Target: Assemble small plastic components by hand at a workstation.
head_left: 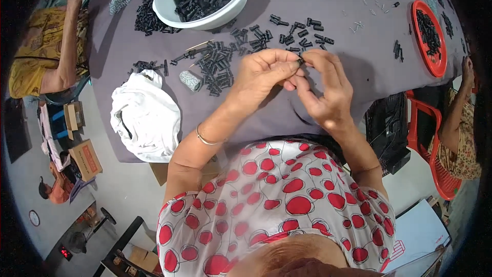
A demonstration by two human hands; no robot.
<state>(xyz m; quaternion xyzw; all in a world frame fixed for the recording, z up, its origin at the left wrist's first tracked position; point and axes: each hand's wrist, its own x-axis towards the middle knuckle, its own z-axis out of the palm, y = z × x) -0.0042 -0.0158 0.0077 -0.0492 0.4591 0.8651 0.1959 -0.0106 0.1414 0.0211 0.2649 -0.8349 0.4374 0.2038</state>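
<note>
Over the near part of the cloth-covered table, my left hand [267, 74] and my right hand [330, 90] meet fingertip to fingertip. Both pinch a small black plastic part [300, 62], mostly hidden by the fingers. Left of my hands lies a heap of short black plastic tubes [218, 66]. Just beyond my fingertips, more black pieces [306, 33] are scattered. A grey speckled lump [190, 80] rests against the heap's left side, with thin sticks nearby.
A white bowl [160, 0] of black parts stands at the far left-centre. A bunched white cloth [146, 118] lies on the near left edge. On the right are a red tray [444, 66] of black parts and small screws [357, 25]. Other people's arms [68, 46] show at both sides.
</note>
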